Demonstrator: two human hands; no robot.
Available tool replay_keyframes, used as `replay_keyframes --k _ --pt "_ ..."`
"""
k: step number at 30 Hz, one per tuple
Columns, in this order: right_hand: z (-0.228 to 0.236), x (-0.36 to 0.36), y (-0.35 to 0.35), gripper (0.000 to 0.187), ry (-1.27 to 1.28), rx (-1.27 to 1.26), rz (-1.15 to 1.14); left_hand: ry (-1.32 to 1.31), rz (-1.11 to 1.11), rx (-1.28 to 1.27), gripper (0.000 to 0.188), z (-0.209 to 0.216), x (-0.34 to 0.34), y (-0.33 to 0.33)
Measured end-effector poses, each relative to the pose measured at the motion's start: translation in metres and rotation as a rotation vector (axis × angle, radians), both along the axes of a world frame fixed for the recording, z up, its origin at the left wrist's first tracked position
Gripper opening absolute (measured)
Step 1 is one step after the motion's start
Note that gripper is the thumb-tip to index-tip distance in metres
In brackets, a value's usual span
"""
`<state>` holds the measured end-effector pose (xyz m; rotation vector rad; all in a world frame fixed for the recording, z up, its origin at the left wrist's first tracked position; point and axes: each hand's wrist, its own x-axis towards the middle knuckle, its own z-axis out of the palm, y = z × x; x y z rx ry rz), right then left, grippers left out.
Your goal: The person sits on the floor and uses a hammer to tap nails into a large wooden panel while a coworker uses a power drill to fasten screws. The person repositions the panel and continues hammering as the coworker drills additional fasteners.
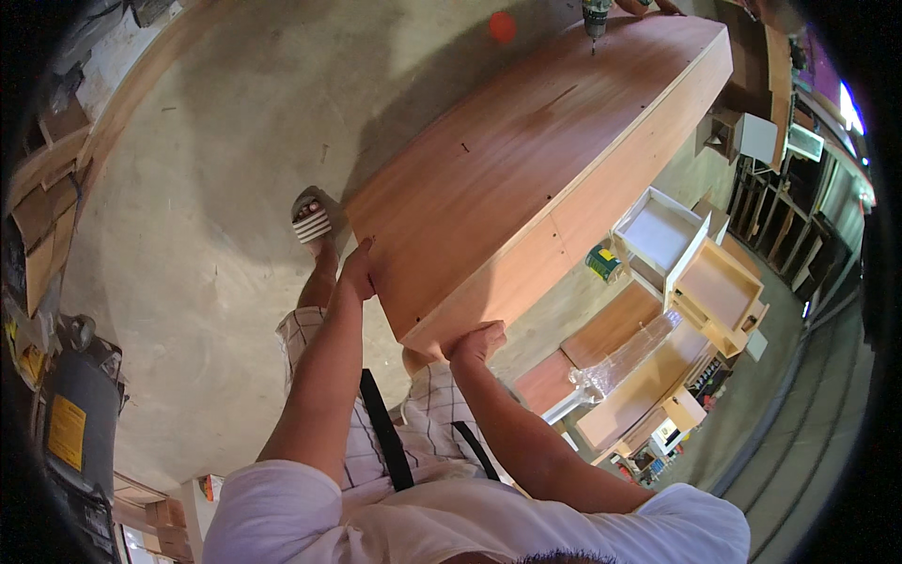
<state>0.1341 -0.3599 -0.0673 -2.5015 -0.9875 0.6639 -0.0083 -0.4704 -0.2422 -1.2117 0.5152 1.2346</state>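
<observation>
1. Left hand (pixel 359 273): closed on near end edge of wooden box (pixel 536 164).
2. Right hand (pixel 477 343): curled against lower side edge; fingertips hidden, grip can't tell.
3. Box: ahead of fingers, long axis running away rightward; drill (pixel 596 19) at far end.

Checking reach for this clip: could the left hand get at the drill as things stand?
Probably not: the drill is over the far end of the wooden box, while the left hand is at its near end.
</observation>
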Motion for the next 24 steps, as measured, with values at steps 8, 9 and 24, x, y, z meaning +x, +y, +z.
replay_keyframes --k 8,9,24 --pt "0.014 0.025 0.008 0.063 0.09 -0.127 0.066 0.483 -0.223 0.223 0.057 -0.054 0.052 -0.005" --pt "0.015 0.027 0.008 0.062 0.161 -0.114 0.047 0.395 -0.231 0.176 0.057 -0.062 0.055 -0.005" --pt "0.038 0.086 0.03 0.052 0.136 -0.222 0.376 0.336 -0.001 -0.057 0.054 -0.118 0.122 -0.006"
